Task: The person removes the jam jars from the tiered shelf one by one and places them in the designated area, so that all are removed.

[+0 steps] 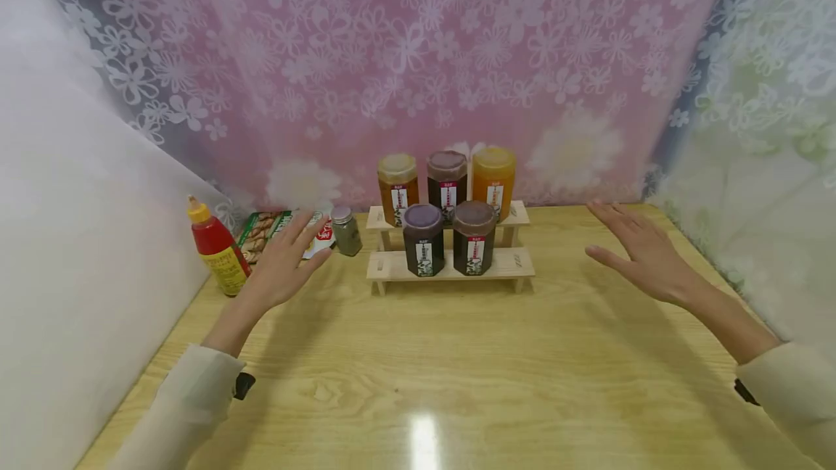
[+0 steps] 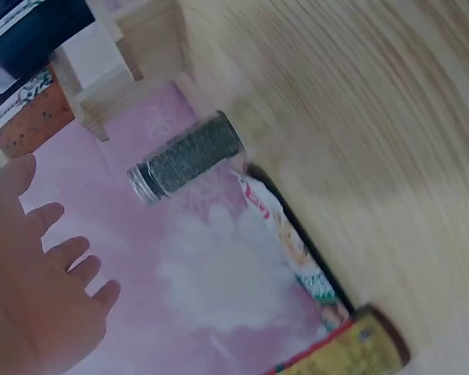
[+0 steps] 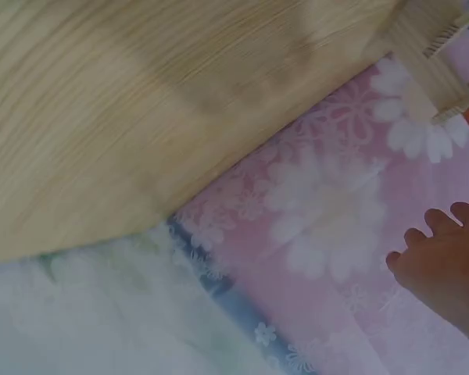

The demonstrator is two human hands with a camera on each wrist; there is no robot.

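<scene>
Left hand [image 1: 285,261], right hand [image 1: 643,256]: both empty, flanking rack [image 1: 385,265]. Sauce bottle [image 1: 223,260], left of rack: whole from head, cropped from left wrist. Packets [image 1: 258,229]: partly hidden.

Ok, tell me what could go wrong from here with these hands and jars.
The left hand appears between the red bottle and the small jar in the head view, so a sideways sweep might topple either.

The front jars stand before the back jars, so a reach to the rear could bump them.

The wooden rack has narrow steps; a knock might send a jar off.
</scene>
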